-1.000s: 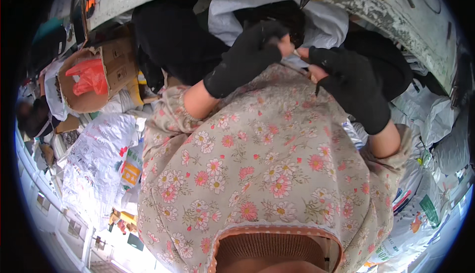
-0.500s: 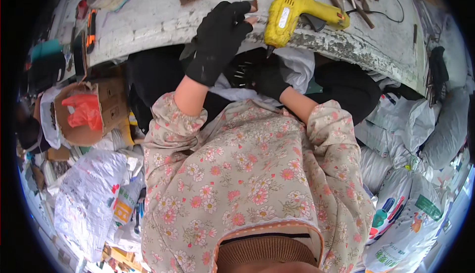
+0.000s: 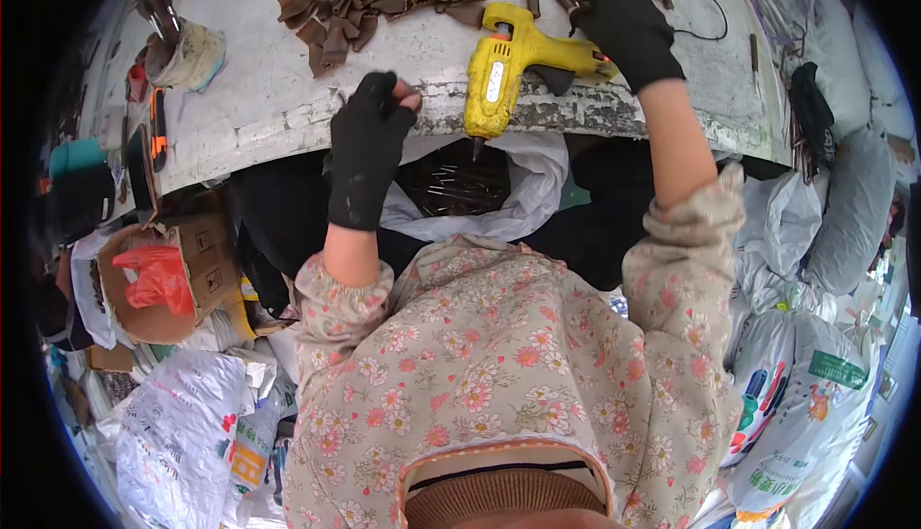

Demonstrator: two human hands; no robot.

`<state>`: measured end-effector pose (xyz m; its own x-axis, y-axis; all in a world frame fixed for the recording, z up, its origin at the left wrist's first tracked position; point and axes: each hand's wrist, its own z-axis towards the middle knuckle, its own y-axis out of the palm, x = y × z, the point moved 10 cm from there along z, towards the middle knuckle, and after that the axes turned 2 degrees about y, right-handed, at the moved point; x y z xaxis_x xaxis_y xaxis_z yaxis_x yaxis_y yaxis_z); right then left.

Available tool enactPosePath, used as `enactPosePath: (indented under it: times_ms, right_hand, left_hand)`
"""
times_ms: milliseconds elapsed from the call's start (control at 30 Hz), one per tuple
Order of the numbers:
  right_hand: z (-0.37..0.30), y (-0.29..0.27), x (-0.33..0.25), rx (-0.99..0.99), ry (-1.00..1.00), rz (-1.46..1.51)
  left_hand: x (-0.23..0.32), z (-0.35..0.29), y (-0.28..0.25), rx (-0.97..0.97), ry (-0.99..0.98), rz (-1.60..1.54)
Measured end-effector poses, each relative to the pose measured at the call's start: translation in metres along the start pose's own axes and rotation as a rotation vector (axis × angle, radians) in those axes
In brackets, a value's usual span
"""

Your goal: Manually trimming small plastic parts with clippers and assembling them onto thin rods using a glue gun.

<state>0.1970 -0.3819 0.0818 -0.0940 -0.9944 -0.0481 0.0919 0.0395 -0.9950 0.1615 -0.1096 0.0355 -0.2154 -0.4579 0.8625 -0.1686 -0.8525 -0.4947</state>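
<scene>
Your yellow glue gun (image 3: 508,59) lies on the tabletop (image 3: 249,97) edge between your hands, barrel along the edge, nozzle pointing down over it. Your right hand (image 3: 625,32), gloved black, arm stretched forward, closes on the gun's rear end. Your left hand (image 3: 369,141) pinches something too small to tell. White printed sacks (image 3: 806,404) sit below your right elbow.

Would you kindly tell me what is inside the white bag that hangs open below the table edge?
The white bag holds a dark heap of thin sticks, right under the nozzle of the yellow glue gun. The bag's folds and the table edge cover how deep the heap goes.
</scene>
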Motion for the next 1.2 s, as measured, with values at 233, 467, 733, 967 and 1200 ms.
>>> enactPosePath:
  times_ms: [233, 467, 733, 967, 1200]
  right_hand:
    - [0.016, 0.032, 0.014, -0.054, -0.032, -0.157]
    - [-0.022, -0.012, 0.041, 0.113, 0.164, 0.206]
    - [-0.083, -0.012, -0.017, 0.287, -0.099, 0.582]
    - [-0.089, 0.004, -0.026, 0.292, -0.185, 0.4]
    - [-0.079, 0.026, -0.017, 0.113, -0.007, 0.255]
  left_hand:
    - [-0.025, -0.068, -0.001, 0.071, -0.149, -0.449]
    - [-0.031, -0.098, 0.034, 0.028, -0.328, -0.687]
    - [-0.032, -0.102, 0.064, -0.105, -0.428, -0.806]
    - [-0.023, -0.098, 0.072, -0.141, -0.466, -0.853]
    - [-0.024, -0.099, 0.076, -0.106, -0.498, -0.896]
